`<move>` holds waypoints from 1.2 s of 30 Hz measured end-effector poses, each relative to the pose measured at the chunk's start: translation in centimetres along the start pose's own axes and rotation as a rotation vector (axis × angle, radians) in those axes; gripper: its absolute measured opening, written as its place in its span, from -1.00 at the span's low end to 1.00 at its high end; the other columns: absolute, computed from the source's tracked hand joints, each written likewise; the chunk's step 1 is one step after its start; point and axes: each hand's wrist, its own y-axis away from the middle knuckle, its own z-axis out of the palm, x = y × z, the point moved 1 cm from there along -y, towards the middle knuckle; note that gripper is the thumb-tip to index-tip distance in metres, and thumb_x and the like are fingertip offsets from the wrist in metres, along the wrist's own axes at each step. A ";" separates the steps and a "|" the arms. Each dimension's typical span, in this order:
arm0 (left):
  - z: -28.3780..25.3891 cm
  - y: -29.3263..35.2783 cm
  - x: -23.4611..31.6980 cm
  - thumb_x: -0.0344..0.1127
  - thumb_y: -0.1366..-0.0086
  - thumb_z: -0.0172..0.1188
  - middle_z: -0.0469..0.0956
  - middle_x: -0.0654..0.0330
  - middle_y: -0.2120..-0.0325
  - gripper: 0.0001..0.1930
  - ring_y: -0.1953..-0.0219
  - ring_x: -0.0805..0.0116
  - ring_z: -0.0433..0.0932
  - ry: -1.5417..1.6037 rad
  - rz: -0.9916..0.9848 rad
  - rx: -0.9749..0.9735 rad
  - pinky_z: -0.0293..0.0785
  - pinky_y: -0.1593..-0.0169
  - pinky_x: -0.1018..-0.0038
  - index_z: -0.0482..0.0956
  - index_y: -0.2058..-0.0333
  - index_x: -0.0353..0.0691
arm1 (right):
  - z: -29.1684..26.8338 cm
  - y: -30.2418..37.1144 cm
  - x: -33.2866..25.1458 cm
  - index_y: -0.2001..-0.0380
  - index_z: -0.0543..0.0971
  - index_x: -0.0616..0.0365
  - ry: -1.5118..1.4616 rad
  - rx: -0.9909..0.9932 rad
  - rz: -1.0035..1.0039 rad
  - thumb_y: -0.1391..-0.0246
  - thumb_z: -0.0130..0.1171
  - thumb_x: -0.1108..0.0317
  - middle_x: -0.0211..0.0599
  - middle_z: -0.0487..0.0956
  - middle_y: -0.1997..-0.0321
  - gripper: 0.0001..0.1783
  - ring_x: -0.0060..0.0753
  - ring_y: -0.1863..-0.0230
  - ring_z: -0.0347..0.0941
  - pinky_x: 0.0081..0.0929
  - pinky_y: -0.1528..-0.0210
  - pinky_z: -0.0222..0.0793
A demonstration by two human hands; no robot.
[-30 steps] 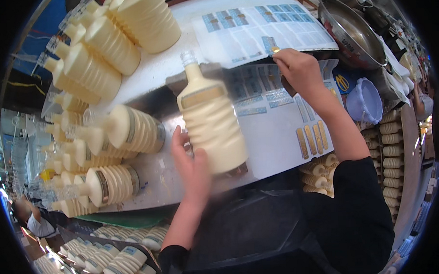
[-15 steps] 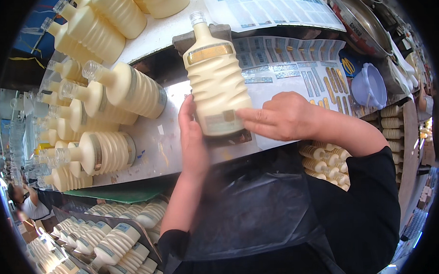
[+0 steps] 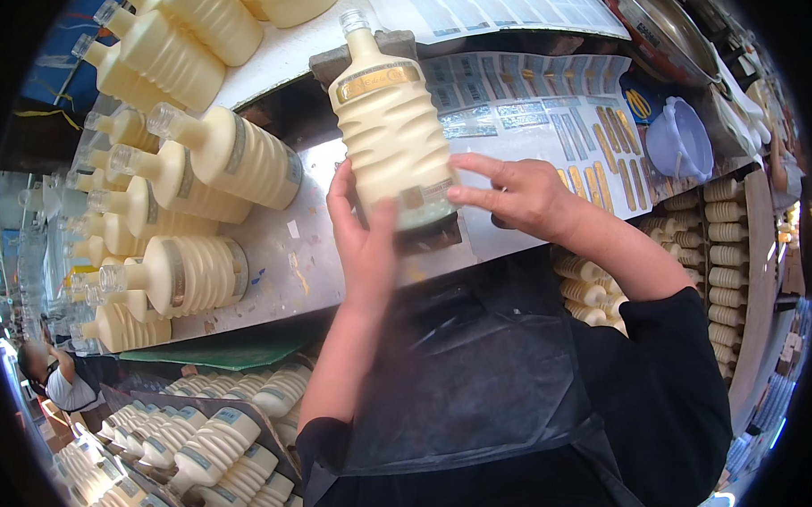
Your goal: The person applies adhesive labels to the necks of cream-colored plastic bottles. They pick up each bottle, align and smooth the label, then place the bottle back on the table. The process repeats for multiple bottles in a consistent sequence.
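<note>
Pale work table (image 3: 278,289), scuffed and flecked toward its near left corner; raised white shelf (image 3: 296,56) along its far edge. Green board (image 3: 226,354) below the near edge, wooden panel (image 3: 753,259) beyond the right. Strip light (image 3: 778,431) glares farther off.

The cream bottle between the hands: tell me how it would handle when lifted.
The cream bottle is probably stiff, as its ridged body shows no sagging. Those ridges likely help against slipping. With its narrow neck and wide body, it may feel heavier toward the base.
</note>
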 end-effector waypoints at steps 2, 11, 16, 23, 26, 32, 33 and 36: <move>0.0 -0.1 -0.1 -0.17 -0.46 0.18 0.18 -0.08 -0.38 -0.28 -0.42 0.14 0.17 -0.002 0.005 0.009 0.07 -0.46 0.23 0.07 -0.41 -0.38 | 0.6 0.6 0.4 -0.02 0.68 -0.07 -0.109 -0.017 0.196 -0.06 0.26 0.40 -0.21 0.64 -0.15 -0.60 -0.21 0.31 0.66 -0.35 0.31 0.57; 0.8 -0.2 0.5 -0.20 -0.41 0.23 0.23 -0.09 -0.33 -0.25 -0.38 0.15 0.23 -0.001 -0.014 0.036 0.15 -0.43 0.26 0.05 -0.40 -0.38 | 3.1 -2.6 -3.0 -0.23 0.50 0.33 -0.863 -0.172 0.989 -0.41 0.10 -0.02 -0.18 0.66 0.00 -0.39 -0.44 -0.03 0.53 -0.43 -0.11 0.44; 1.2 -0.3 0.3 -0.22 -0.37 0.28 0.23 -0.12 -0.32 -0.22 -0.35 0.14 0.27 -0.031 -0.006 0.076 0.20 -0.41 0.25 0.06 -0.38 -0.39 | 4.0 -2.2 -3.0 -0.03 0.61 0.28 -0.915 -0.025 0.999 -0.27 0.22 -0.09 -0.06 0.69 0.24 -0.41 -0.31 0.21 0.62 -0.37 0.08 0.51; 1.0 -0.2 0.3 -0.23 -0.37 0.28 0.23 -0.11 -0.32 -0.22 -0.36 0.14 0.26 0.022 -0.015 0.048 0.19 -0.41 0.25 0.04 -0.39 -0.38 | 4.3 -1.8 -3.0 -0.03 0.61 0.30 -0.912 0.003 0.971 -0.28 0.21 -0.07 -0.09 0.69 0.24 -0.41 -0.35 0.21 0.61 -0.38 0.08 0.51; 1.0 -0.3 0.2 -0.23 -0.37 0.28 0.24 -0.10 -0.31 -0.21 -0.35 0.14 0.27 0.032 -0.016 0.049 0.19 -0.41 0.25 0.04 -0.39 -0.38 | 4.3 -1.8 -3.1 -0.05 0.60 0.32 -0.924 0.000 0.980 -0.29 0.20 -0.05 -0.08 0.69 0.22 -0.41 -0.34 0.19 0.61 -0.37 0.06 0.50; 1.0 -0.2 -0.1 -0.09 -0.41 0.30 0.26 0.04 -0.26 -0.21 -0.31 0.25 0.25 0.028 0.008 0.045 0.14 -0.41 0.29 0.06 -0.40 -0.27 | 4.5 -1.7 -3.1 -0.08 0.60 0.31 -0.957 0.033 0.971 -0.30 0.18 -0.06 -0.04 0.69 0.17 -0.41 -0.31 0.12 0.61 -0.36 0.00 0.49; 1.1 -0.2 -0.2 -0.09 -0.40 0.31 0.25 0.04 -0.26 -0.20 -0.31 0.25 0.25 0.032 0.005 0.046 0.14 -0.41 0.29 0.06 -0.40 -0.27 | 4.5 -1.7 -3.1 -0.08 0.60 0.31 -0.963 0.029 0.977 -0.30 0.18 -0.06 -0.03 0.69 0.16 -0.40 -0.30 0.11 0.61 -0.35 -0.01 0.49; 1.1 -0.2 -0.2 -0.08 -0.44 0.25 0.25 0.05 -0.27 -0.24 -0.32 0.25 0.24 0.016 0.016 0.039 0.13 -0.42 0.29 0.06 -0.41 -0.27 | 4.5 -1.8 -3.1 -0.08 0.59 0.30 -0.952 0.033 0.966 -0.32 0.16 -0.05 -0.05 0.69 0.16 -0.41 -0.32 0.11 0.60 -0.36 0.00 0.48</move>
